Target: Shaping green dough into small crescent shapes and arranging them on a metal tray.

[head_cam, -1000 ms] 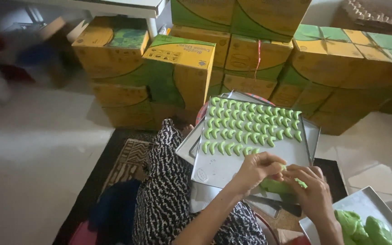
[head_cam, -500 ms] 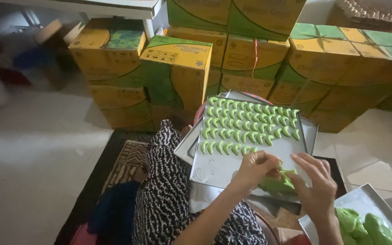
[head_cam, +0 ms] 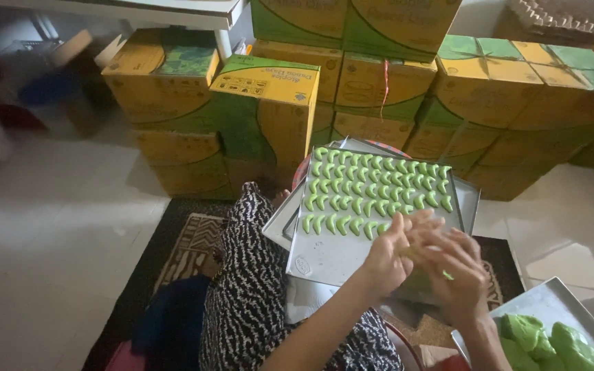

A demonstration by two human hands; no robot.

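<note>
1 head-worn camera looks steeply down and forward, close over the baking tray (head_cam: 331, 257) near centre; stacked yellow cartons (head_cam: 379, 89) fill 12 o'clock, and the far left, about 9 o'clock, seems blurred.

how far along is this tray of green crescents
Done: about five rows of small green crescent-shaped dough pieces fill the far part of the flat metal baking tray. In hand: the left hand and right hand press together over the tray's near edge, apparently shaping a piece. Left: the tray's near part is bare, and green dough lumps wait in another metal tray.
</note>
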